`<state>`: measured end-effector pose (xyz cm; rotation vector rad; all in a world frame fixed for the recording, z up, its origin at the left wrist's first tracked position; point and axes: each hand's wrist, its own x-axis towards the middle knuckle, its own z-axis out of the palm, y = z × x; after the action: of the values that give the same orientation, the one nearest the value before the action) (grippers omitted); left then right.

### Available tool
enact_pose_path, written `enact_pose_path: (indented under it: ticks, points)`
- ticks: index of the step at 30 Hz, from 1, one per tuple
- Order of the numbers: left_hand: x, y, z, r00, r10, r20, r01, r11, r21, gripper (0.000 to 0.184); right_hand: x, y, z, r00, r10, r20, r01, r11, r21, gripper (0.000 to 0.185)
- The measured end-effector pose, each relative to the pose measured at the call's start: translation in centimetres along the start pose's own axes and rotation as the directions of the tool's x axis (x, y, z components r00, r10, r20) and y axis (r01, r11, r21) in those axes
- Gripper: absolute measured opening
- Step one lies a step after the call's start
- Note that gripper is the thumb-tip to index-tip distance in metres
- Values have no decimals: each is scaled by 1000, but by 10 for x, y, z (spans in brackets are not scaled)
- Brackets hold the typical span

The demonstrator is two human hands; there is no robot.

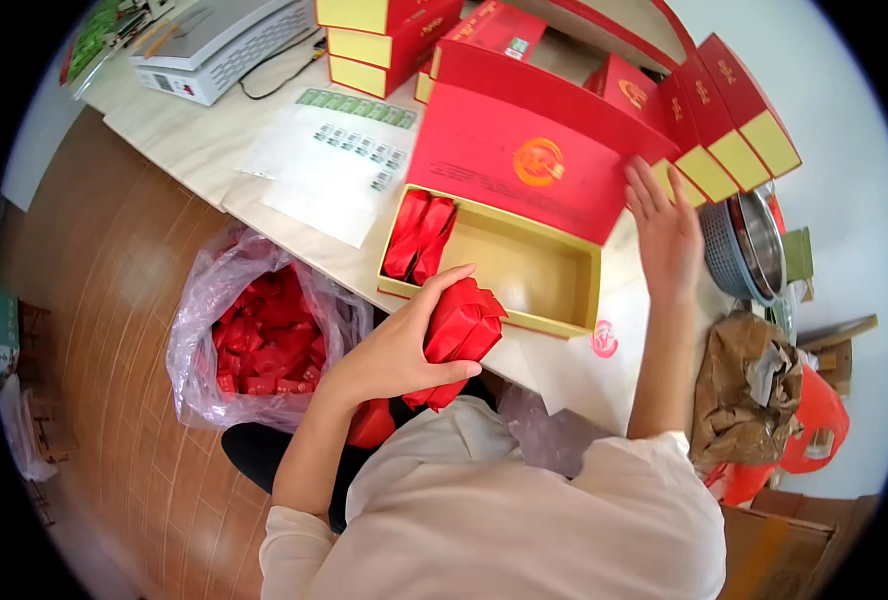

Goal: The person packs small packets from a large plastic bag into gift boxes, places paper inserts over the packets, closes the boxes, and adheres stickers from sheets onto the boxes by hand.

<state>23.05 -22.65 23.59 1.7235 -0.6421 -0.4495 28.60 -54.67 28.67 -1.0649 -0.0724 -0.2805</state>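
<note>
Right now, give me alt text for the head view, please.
A person's left hand holds a red-wrapped bundle before an open box with red packets at one end; the right hand is by its raised lid. A plastic bag of red items is beside the table.

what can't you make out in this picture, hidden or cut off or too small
All in the head view:
Inside of the red packets in the left hand: hidden by their wrapping.
Top of the red-and-yellow box stack: cut off by the upper edge.
Print on the green labels: too small to read.
Bottom of the clear plastic bag: hidden by the red pieces heaped in it.
</note>
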Motion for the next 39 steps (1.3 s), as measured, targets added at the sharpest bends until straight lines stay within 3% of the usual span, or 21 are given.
enact_pose_path:
  ticks: [2, 4, 6, 7, 9, 10, 12, 13, 15, 18, 20, 22, 27, 29, 32, 35, 39]
  points:
    - [-1, 3, 4, 996, -71, 54, 75, 994, -73, 96, 15, 27, -4, 997, -18, 76, 38, 961, -274, 64]
    - [-2, 2, 11, 995, -83, 64, 89, 991, -97, 96, 30, 48, -1, 993, 60, 99, -14, 911, -411, 69]
    - [-3, 2, 17, 993, -100, 55, 106, 987, -120, 96, 40, 59, 2, 988, 128, 84, -54, 803, -593, 62]
    - [-3, 2, 19, 997, -74, 30, 77, 988, -134, 95, 39, 61, 6, 987, 137, 87, -61, 808, -587, 62]
    - [-3, 4, 17, 999, -44, -6, 42, 982, -182, 95, 39, 58, 20, 985, 161, 61, -58, 646, -761, 54]
    - [-2, 2, 16, 999, -50, -8, 47, 983, -180, 95, 35, 55, 26, 984, 165, 63, -60, 649, -758, 54]
    - [5, -3, 14, 973, 134, -189, -195, 916, -352, 95, 21, 51, 33, 991, 69, 118, 51, 616, -786, 47]
    - [10, 7, 11, 962, 128, -240, -230, 852, -470, 94, 15, 53, 34, 976, -15, 217, 185, 582, -792, 44]
    - [26, 19, 5, 932, 43, -359, -227, 843, -488, 84, -11, 46, 49, 967, 60, 248, 154, 636, -756, 43]
    - [56, 28, -2, 897, 84, -435, -246, 911, -332, 72, -39, 46, 67, 918, 208, 339, 55, 777, -627, 45]
    - [74, 22, 0, 902, 124, -413, -247, 934, -258, 69, -47, 55, 75, 928, 183, 325, 63, 783, -619, 47]
    - [86, 17, 5, 891, 155, -427, -202, 977, -67, 67, -48, 60, 75, 940, 154, 305, 71, 785, -615, 49]
    - [83, 2, 2, 920, 88, -382, -82, 996, 34, 58, -44, 88, 66, 957, 141, 255, 46, 791, -610, 51]
    - [84, -14, 1, 861, 290, -417, -116, 912, 394, 52, -42, 92, 66, 958, 109, 265, 78, 793, -605, 51]
    - [81, -11, -5, 860, 272, -431, -42, 881, 472, 46, -41, 89, 65, 947, 156, 279, 82, 725, -684, 52]
    - [86, -17, -3, 861, 242, -447, -67, 925, 373, 48, -38, 91, 64, 944, 167, 286, 64, 755, -652, 52]
    - [87, -14, 0, 868, 231, -439, -58, 926, 372, 43, -38, 85, 71, 944, 231, 235, -26, 762, -647, 50]
